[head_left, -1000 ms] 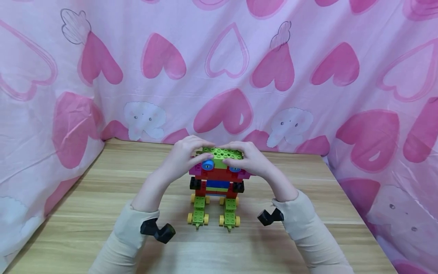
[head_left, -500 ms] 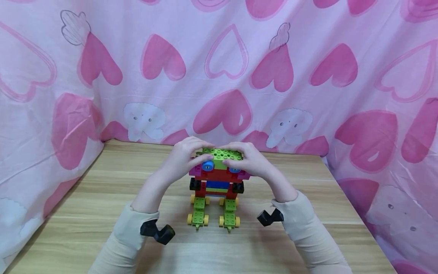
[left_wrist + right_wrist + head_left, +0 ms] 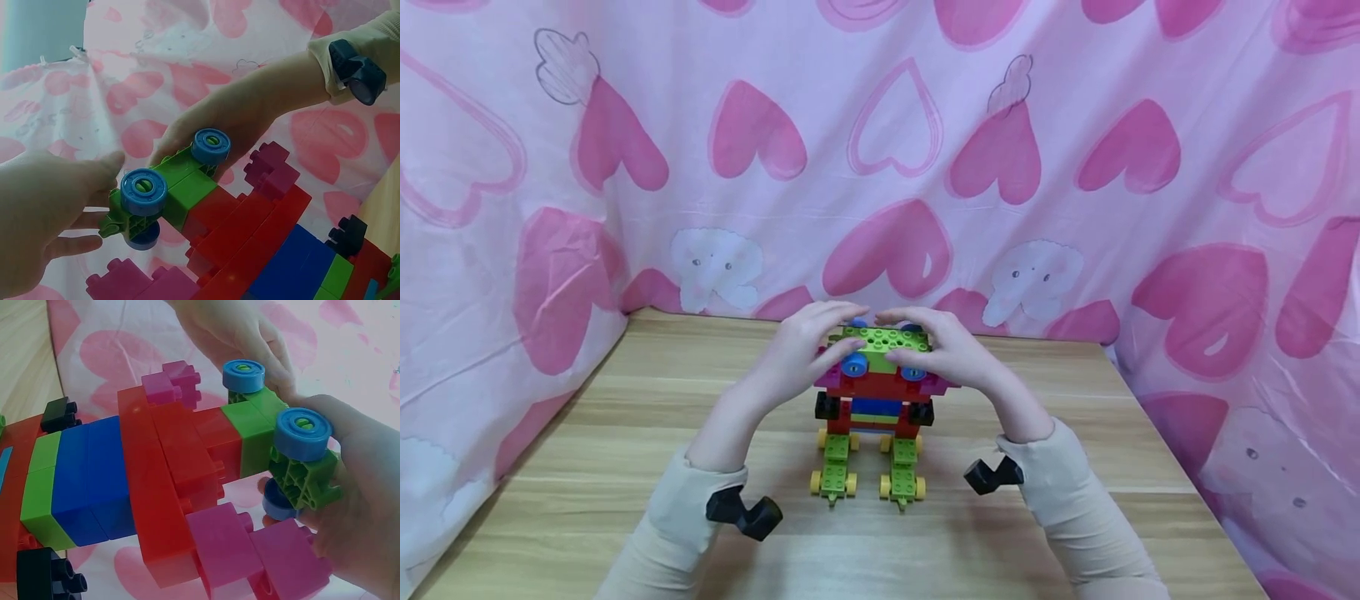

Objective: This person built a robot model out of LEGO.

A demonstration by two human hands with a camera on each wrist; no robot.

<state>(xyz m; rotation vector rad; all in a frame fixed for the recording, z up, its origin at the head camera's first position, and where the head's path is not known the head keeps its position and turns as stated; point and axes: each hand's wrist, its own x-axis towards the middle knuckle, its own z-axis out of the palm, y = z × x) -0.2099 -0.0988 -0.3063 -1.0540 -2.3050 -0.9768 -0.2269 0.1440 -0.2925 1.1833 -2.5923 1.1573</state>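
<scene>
A toy figure of building blocks [image 3: 876, 385] stands upright on the table, with a red, blue and green body. On its top lies a light green wheeled base [image 3: 889, 339] with blue wheels [image 3: 854, 365]. My left hand [image 3: 796, 352] arches around the left end of this base, its fingers spread apart in the left wrist view. Around the right end curves my right hand [image 3: 953, 346], thumb in front and fingers behind. In the right wrist view, some of the right fingertips [image 3: 267, 487] show past a lower blue wheel [image 3: 281, 500]. Pink blocks [image 3: 139, 282] jut out at the figure's sides.
The figure's feet are two green wheeled bases [image 3: 835, 477] with yellow wheels. Black blocks [image 3: 827, 405] stick out at its sides. Below it is a wood-grain table [image 3: 1037, 533]. A pink heart-print cloth [image 3: 887, 192] hangs behind and at both sides.
The fingers of both hands have lifted slightly off the green wheeled base and spread. Blue wheels at its back now show. The figure has stayed in place.
</scene>
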